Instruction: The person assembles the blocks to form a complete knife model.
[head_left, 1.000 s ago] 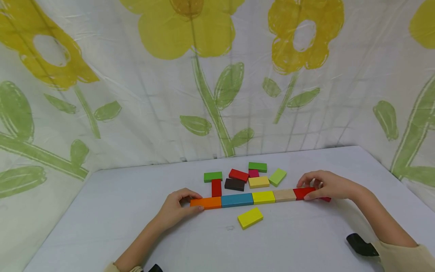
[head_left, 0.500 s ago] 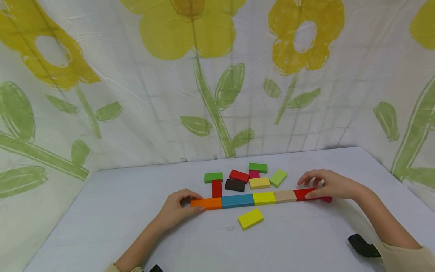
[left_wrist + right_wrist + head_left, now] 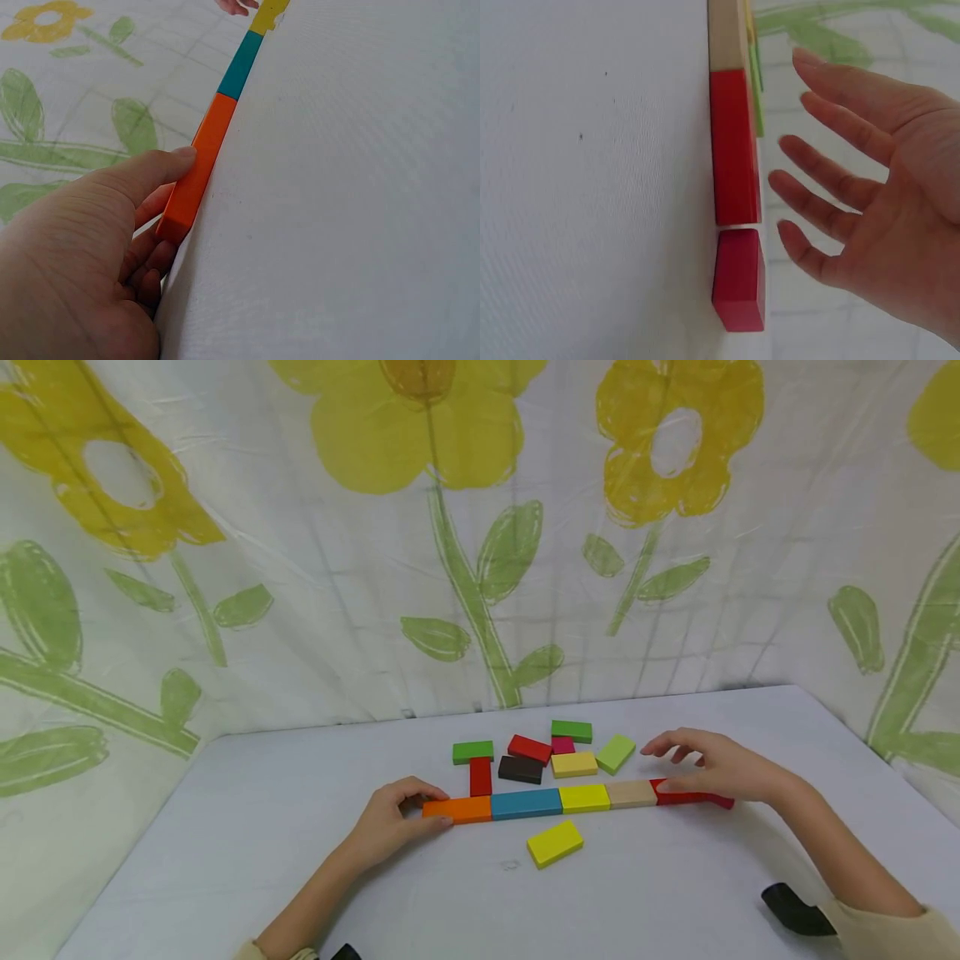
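A row of flat wooden blocks runs across the white table. From the left come orange (image 3: 472, 811), blue (image 3: 527, 803), yellow (image 3: 585, 797), plain wood (image 3: 632, 793) and red (image 3: 733, 146). Just past the red block, across a narrow gap, sits a crimson block (image 3: 739, 274). My left hand (image 3: 396, 820) grips the outer end of the orange block, thumb on one side and fingers round the other. Over the red end, my right hand (image 3: 723, 766) has its fingers spread and holds nothing; in the right wrist view it stands apart from the blocks.
Behind the row lie several loose blocks, among them a dark red one (image 3: 481, 776), a black one (image 3: 521, 769), a pale yellow one (image 3: 574, 765) and a lime one (image 3: 616, 754). A yellow block (image 3: 555, 843) lies in front. A flower-print curtain (image 3: 337, 610) hangs behind the table.
My right hand has let go of the red block; its fingers have opened and lifted up and to the left. My left hand stays on the orange block, and the row looks unmoved.
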### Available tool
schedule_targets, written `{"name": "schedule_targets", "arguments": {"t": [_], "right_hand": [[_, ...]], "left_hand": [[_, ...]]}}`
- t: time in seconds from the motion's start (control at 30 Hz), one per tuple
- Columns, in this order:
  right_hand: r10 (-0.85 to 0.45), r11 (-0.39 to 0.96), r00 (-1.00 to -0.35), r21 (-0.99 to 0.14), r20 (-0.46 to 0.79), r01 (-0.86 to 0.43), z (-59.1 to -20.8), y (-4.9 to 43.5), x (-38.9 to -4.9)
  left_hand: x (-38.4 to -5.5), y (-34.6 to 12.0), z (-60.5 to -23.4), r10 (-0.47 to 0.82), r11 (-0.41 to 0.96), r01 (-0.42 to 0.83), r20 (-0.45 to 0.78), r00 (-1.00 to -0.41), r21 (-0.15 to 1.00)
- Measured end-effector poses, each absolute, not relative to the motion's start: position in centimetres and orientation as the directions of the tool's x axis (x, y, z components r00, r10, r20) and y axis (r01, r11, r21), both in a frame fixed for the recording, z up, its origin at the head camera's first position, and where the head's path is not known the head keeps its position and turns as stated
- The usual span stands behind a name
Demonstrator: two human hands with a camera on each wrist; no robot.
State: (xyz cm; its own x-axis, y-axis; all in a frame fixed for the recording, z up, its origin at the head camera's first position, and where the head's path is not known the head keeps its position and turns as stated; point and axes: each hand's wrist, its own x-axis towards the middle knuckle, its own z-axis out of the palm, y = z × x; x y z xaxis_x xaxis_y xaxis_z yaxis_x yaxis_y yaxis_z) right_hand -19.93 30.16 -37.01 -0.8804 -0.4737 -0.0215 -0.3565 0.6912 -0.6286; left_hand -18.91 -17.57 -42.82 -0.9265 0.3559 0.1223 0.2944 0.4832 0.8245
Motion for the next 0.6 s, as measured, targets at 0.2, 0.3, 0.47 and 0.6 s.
{"name": "schedule_targets", "arguments": {"t": [0.2,0.3,0.47,0.6], "right_hand": [[-0.475,0.658,-0.878,-0.639,0.059,-0.399,-37.0,28.5,-19.6],[-0.463,0.642,-0.882,-0.651,0.093,-0.405,-37.0,27.5,-19.4],[-0.461,0.591,-0.873,-0.680,0.158,-0.435,-37.0,25.6,-18.9],[-0.469,0.553,-0.865,-0.705,0.177,-0.444,-37.0,24.1,-18.3]], "left_hand": [[-19.0,-17.6,-42.9,0.360,0.485,0.300,0.125,-0.925,0.821],[-19.1,-17.6,-42.9,0.360,0.486,0.299,0.124,-0.925,0.821],[-18.9,-17.5,-42.8,0.358,0.485,0.291,0.117,-0.927,0.825],[-18.8,-17.6,-42.7,0.363,0.473,0.297,0.124,-0.923,0.830]]}}
